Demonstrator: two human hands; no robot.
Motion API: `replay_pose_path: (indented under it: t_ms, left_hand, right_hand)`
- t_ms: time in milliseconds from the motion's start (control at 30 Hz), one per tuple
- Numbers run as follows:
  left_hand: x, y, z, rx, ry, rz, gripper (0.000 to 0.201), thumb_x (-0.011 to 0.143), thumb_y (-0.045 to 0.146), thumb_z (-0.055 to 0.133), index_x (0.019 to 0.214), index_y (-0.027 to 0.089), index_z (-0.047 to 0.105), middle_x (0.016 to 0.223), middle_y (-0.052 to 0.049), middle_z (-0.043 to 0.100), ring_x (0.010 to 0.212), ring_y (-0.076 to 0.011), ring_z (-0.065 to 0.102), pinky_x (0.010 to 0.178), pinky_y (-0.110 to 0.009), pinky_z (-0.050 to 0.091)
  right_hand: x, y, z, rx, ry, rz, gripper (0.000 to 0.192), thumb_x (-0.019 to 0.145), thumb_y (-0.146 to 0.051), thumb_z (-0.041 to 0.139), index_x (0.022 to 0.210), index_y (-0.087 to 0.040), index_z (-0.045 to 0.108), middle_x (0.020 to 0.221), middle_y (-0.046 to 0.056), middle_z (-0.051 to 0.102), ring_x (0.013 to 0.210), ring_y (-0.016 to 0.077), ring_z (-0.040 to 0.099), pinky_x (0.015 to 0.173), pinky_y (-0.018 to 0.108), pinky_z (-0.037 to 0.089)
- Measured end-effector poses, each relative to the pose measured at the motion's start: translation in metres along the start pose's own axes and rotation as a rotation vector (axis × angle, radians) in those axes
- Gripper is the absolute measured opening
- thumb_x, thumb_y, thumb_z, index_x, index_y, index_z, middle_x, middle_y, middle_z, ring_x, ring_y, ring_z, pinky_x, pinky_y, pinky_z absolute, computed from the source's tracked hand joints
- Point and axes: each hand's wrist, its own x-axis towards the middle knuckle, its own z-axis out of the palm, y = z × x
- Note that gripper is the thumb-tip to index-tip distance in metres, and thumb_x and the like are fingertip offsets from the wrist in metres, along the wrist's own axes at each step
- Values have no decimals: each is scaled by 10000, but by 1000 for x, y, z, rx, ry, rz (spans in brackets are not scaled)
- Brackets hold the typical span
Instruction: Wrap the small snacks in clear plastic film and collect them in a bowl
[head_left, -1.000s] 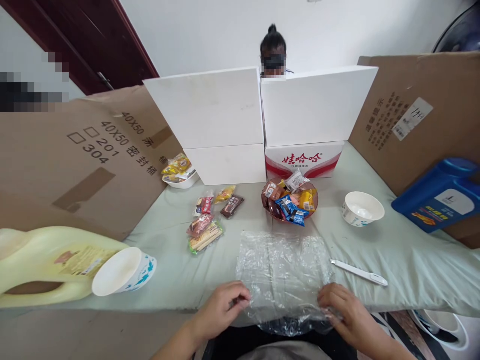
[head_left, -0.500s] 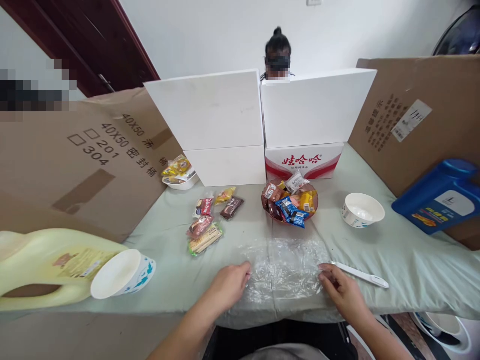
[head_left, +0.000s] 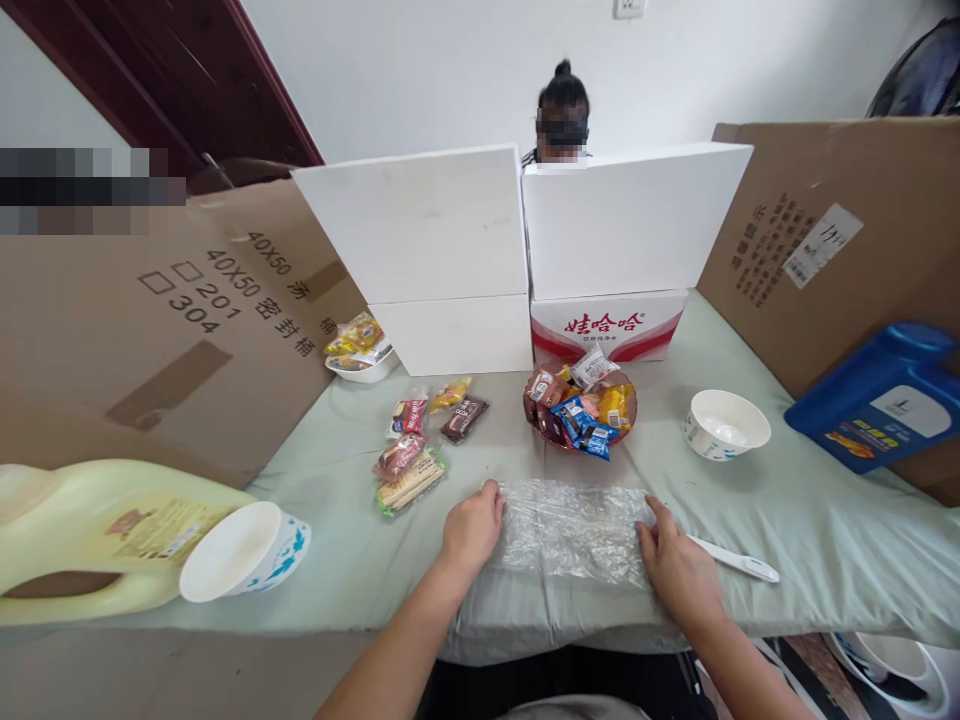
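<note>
Here the crinkled clear plastic bag (head_left: 571, 530) was pinned flat on the pale green tablecloth (head_left: 810, 530), long axis left-right, between left hand (head_left: 471, 528) and right hand (head_left: 679, 568), palms pressed open at its ends.

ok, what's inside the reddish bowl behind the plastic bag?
The reddish bowl holds a heap of wrapped snacks, blue, orange, brown and white. Lower packets and the bowl's bottom are covered.
</note>
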Motion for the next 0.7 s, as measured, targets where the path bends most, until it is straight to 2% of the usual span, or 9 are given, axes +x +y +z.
replay_pose_path:
  t_ms: [167,267,333,400,467,533,600,700]
  left_hand:
    - [1,3,-9,60,0,-37,209,974,291,451,1033,152,596,850,-106,700,772,-251,681,682,-328,471]
    - [-2,12,-15,86,130,-16,217,962,255,465,1070,122,597,986,-151,663,917,-278,644,779,-379,485]
    - [-6,24,-13,55,270,120,216,964,211,439,1053,131,619,1026,-151,643,983,-286,610,837,-413,476]
    - [-10,38,-6,-32,315,401,220,962,194,437,1032,163,643,1025,-122,652,1012,-272,597,890,-425,467]
    - [-13,51,8,-105,234,696,237,953,260,495,1145,203,623,1169,-97,638,1158,-270,542,1006,-452,410]
    - [-13,58,22,-111,135,847,444,921,399,564,1337,253,506,1411,-76,501,1352,-297,375,1118,-510,275]
    - [-12,58,34,-87,71,857,625,898,500,569,1452,300,360,1552,-56,311,1441,-322,206,1152,-563,158]
    - [-10,53,42,-80,29,833,672,910,514,537,1496,330,263,1593,-39,202,1464,-325,127,1160,-580,105]
  right_hand:
    - [1,0,2,-54,57,-54,454,986,-370,249,1240,-129,538,904,122,739,653,241,698,539,310,436]
    - [2,-1,2,-82,48,-65,434,984,-351,256,1224,-132,545,941,124,738,664,233,702,549,306,444]
    - [2,-4,1,-89,30,-66,424,984,-340,262,1225,-131,542,973,128,733,699,238,708,561,307,453]
    - [2,-6,0,-89,9,-59,414,986,-337,269,1224,-135,541,998,130,727,713,244,709,569,314,459]
    - [3,-6,-1,-82,-17,-56,403,988,-338,280,1235,-143,531,1016,128,722,711,242,707,571,315,457]
    - [6,-1,-2,-75,-43,-46,390,988,-339,297,1251,-153,518,997,120,724,708,236,703,573,311,451]
    - [11,7,-6,-78,-34,-12,374,984,-324,312,1242,-155,524,959,113,724,700,232,694,579,313,450]
    - [19,15,-17,-75,96,-12,341,970,-298,335,1158,-150,577,952,123,706,765,242,673,667,346,477]
